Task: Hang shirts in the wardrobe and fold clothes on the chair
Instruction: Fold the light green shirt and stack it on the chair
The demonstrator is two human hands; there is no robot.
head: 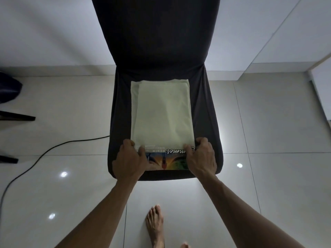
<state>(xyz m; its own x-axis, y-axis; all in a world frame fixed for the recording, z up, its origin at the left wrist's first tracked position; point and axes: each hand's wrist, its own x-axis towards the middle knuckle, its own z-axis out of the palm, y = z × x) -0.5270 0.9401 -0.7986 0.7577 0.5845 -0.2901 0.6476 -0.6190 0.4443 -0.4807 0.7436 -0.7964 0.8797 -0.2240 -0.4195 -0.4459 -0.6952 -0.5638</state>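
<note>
- One dark fabric-covered chair point(162, 51) stands on a glossy pale tiled floor point(268, 176), its tall back toward the white wall point(53, 29) and its seat toward the person.
- Spread down the middle of the seat lies a pale cream shirt point(163, 111), folded into a long rectangle that runs from near the seat's back edge to its front edge; a narrower folded layer lies on top, leaving a strip of the lower layer showing along the left side.
- At the front edge of the seat the shirt shows a colourful print with dark lettering point(172, 159).
- Left hand point(129, 161) grips the near left corner of the shirt, fingers curled over the cloth and thumb pinching it.
- Right hand point(201, 156) grips the near right corner the same way, fingers curled around the edge.
- A black cable point(53, 148) snakes across the floor left of the chair.
- A bare foot point(155, 224) stands on the tiles below the seat's front edge.
</note>
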